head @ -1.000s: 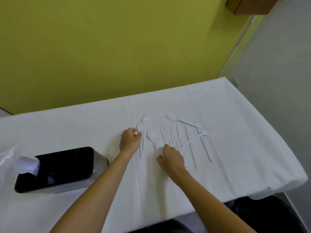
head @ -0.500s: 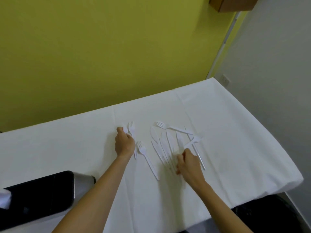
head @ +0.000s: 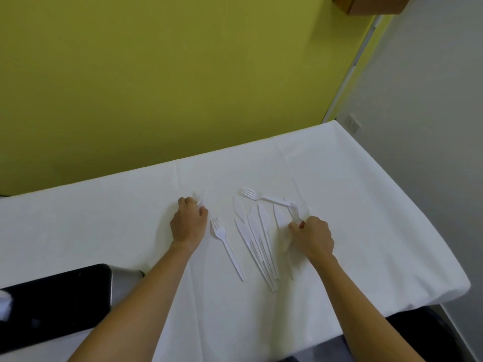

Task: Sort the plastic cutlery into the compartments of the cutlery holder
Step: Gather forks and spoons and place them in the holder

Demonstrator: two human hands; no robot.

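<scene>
Both hands are down on the table [head: 104, 218], white cloth over it. Landmark = knife pile [head: 257, 239], mid-table, blades fanned away from us, handles bunched toward us.

- L hand [head: 188, 223]: left of the pile, knuckles up, fingers curled round the left-hand forks [head: 199, 200]. Only blurred tines show past the knuckles, so count n/k. We read this hand as the store hand, which leaves the other free to pick.
- R hand [head: 312, 237]: at the pile's right edge, thumb and fingertips pinching the pinched fork [head: 301, 210] by its neck, tines pointing away. Prob. a neck grip because the handle lies among the knives.
- Lone fork [head: 228, 250]: flat on the cloth betw. the L hand and the pile, touching neither.
- Far fork [head: 266, 198]: lies crosswise just beyond the pile's blade tips, handle running toward the R hand.
- Dark box [head: 52, 301]: well left of the pile, nearer us, steel side showing. Prob. the cutlery holder, but compartments not visible.

Our judgement: sorting by type comes first, forks out and knives left parallel for one grab. Nothing seen in the holder yet, so it's early.
</scene>
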